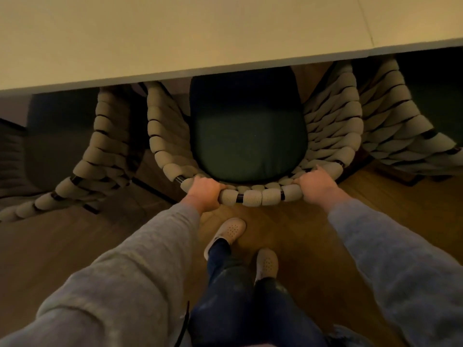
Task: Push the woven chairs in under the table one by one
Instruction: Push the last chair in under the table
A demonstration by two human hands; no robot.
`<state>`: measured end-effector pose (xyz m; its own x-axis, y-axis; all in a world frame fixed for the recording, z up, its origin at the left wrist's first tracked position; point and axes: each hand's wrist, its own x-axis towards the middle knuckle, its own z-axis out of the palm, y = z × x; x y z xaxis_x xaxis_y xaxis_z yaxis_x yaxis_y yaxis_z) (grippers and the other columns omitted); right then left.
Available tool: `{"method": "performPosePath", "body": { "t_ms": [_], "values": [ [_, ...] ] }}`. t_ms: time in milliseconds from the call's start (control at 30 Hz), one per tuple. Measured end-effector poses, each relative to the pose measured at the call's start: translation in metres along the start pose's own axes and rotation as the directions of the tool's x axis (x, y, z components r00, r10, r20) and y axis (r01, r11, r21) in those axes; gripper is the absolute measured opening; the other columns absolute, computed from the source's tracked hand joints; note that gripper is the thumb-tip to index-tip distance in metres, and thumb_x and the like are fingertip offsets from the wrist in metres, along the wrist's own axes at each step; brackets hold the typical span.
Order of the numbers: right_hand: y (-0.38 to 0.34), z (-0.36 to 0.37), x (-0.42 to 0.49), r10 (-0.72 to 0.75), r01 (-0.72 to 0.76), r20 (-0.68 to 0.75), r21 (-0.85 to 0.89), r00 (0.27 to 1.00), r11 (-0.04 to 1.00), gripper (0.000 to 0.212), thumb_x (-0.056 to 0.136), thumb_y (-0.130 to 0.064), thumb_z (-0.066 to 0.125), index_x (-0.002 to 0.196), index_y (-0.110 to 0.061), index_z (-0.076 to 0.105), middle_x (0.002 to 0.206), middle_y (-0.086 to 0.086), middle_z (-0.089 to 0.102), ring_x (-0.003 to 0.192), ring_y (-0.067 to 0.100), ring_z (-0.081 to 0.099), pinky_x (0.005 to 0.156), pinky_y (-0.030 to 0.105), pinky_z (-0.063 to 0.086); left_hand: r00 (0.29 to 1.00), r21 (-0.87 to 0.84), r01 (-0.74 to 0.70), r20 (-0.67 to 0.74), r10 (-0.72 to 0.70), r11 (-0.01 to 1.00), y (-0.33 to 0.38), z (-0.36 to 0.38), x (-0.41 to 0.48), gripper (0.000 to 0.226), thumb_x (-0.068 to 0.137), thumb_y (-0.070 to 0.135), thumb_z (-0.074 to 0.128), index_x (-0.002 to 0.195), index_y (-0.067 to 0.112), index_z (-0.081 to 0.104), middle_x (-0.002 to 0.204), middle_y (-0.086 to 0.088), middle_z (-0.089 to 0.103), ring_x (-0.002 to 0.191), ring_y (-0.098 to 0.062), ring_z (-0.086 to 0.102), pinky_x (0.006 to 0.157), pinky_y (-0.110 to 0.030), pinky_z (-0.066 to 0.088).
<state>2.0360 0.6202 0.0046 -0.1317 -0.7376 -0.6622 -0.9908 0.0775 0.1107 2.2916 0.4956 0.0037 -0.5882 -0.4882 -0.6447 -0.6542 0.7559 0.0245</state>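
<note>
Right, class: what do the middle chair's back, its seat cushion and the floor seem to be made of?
Chair back: thick beige cord, probably fabric rope, wound in loops round a dark tube, likely metal, glossy in the gaps. Seat cushion: dark green matt cloth, puckered at its edge. Floor: wood or wood-look boards, faint grain and sheen.

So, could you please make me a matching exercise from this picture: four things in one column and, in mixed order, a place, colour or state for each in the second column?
Things:
1. seat cushion
2. table
3. left hand
4. front shoe

Descriptions:
A. stands on the wooden floor
B. grips the back rim of the middle woven chair
C. pale, hides the front of the seat
D. dark green, lies inside the woven shell

Pairs: 1-D, 2-C, 3-B, 4-A.
</note>
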Motion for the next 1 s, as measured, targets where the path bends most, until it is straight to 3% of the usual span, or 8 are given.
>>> {"method": "performPosePath", "body": {
  "t_ms": [167, 467, 1000],
  "values": [
    [-0.004, 0.022, -0.017, 0.005, -0.007, 0.015, 0.082, 1.000, 0.997, 0.039, 0.088, -0.019, 0.062, 0.126, -0.029, 0.058, 0.117, 0.000, 0.063, 0.111, 0.020, 0.058, 0.100, 0.039, 0.047, 1.000, -0.011, 0.004, 0.016, -0.004, 1.000, 0.020, 0.015, -0.029, 0.047, 0.091, 0.029, 0.056, 0.135, 0.040, 0.045, 0.114, 0.006, 0.063, 0.111, -0.020, 0.057, 0.105, -0.046, 0.033],
    [-0.024, 0.031, -0.034, -0.042, 0.041, 0.066, 0.013, 0.997, 0.999, 0.042, 0.089, -0.019, 0.062, 0.130, -0.028, 0.056, 0.122, 0.001, 0.061, 0.115, 0.022, 0.057, 0.099, 0.038, 0.047, 0.998, -0.015, 0.024, 0.051, -0.024, 1.000, 0.027, 0.039, -0.060, 0.038, 0.091, 0.030, 0.055, 0.129, 0.034, 0.053, 0.114, 0.005, 0.062, 0.112, -0.019, 0.056, 0.106, -0.046, 0.034],
    [-0.018, -0.008, 0.004, 0.040, -0.044, 0.030, 0.120, 0.999, 0.992, 0.041, 0.087, -0.021, 0.066, 0.127, -0.026, 0.058, 0.118, 0.002, 0.063, 0.112, 0.023, 0.059, 0.099, 0.041, 0.049, 0.999, -0.006, 0.020, -0.032, -0.020, 1.000, -0.014, 0.006, -0.013, 0.038, 0.090, 0.033, 0.059, 0.128, 0.037, 0.054, 0.107, 0.009, 0.064, 0.106, -0.016, 0.059, 0.103, -0.042, 0.037]
  ]
}}
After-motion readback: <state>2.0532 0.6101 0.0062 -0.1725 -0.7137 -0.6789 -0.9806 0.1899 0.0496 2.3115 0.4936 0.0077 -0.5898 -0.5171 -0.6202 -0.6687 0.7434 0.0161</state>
